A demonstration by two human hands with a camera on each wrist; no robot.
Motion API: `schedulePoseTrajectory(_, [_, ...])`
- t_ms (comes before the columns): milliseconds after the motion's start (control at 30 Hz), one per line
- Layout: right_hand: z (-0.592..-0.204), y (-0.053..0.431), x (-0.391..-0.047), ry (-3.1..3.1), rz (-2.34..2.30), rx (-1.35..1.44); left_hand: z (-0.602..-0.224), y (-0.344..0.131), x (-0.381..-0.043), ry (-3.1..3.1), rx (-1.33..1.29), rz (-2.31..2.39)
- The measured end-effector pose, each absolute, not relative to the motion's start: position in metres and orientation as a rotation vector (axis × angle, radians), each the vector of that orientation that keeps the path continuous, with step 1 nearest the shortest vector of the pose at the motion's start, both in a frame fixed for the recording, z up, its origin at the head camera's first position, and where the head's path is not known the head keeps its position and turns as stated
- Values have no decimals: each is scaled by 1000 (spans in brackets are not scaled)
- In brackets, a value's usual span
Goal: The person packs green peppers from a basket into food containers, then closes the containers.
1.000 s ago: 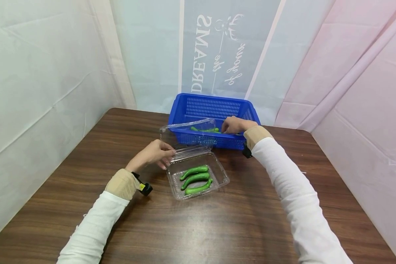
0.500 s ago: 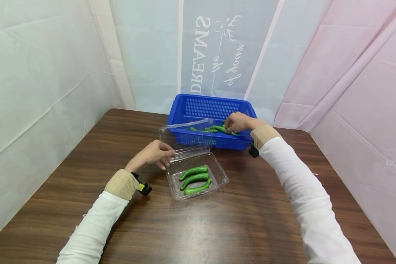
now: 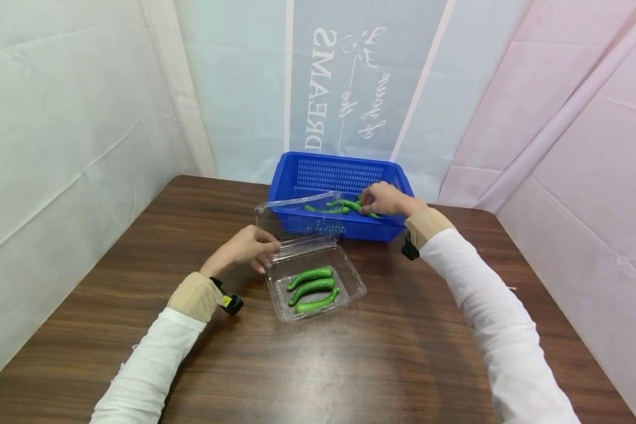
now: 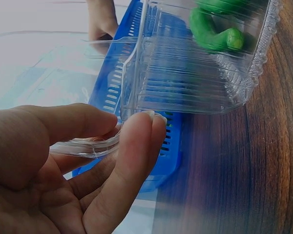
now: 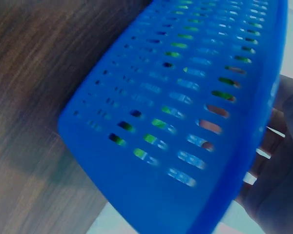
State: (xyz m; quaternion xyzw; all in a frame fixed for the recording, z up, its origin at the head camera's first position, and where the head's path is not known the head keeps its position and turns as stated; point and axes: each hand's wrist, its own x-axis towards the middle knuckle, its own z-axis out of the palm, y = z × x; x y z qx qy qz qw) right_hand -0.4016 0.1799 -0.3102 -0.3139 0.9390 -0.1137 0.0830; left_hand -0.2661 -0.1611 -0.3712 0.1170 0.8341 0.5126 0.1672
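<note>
A clear plastic clamshell box [image 3: 352,274] lies on the table with its lid [image 3: 302,218] raised toward the basket. Inside are 3 small curved green cucumbers [image 3: 314,288]. My left hand [image 3: 246,247] pinches the box's edge near the hinge between thumb and fingers, as the left wrist view shows. Behind it stands a blue perforated basket [image 3: 339,171] holding several more green cucumbers [image 3: 350,204]. My right hand [image 3: 384,198] reaches over its front rim, curled fingers on one cucumber. In the right wrist view the basket wall [image 5: 151,97] hides the fingertips.
The brown wood-grain table [image 3: 318,377] spreads around the box and basket. Pale cloth walls [image 3: 74,147] enclose the left, back and right sides. The raised lid overlaps the basket's front left part in the head view.
My right hand shifted slightly right and up within the basket, uncovering more cucumbers, then stayed almost still. My left hand and the clamshell box have hardly moved.
</note>
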Motion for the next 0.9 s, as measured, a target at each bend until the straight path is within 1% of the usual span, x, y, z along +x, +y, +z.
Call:
schedulePoseTrajectory(333, [-320, 187, -397, 2885, -386, -991, -371, -161, -265, 2365, 334, 1470])
schedulePoseTrajectory(900, [-314, 204, -374, 3014, -474, -1163, -372, -162, -266, 2380, 337, 1455])
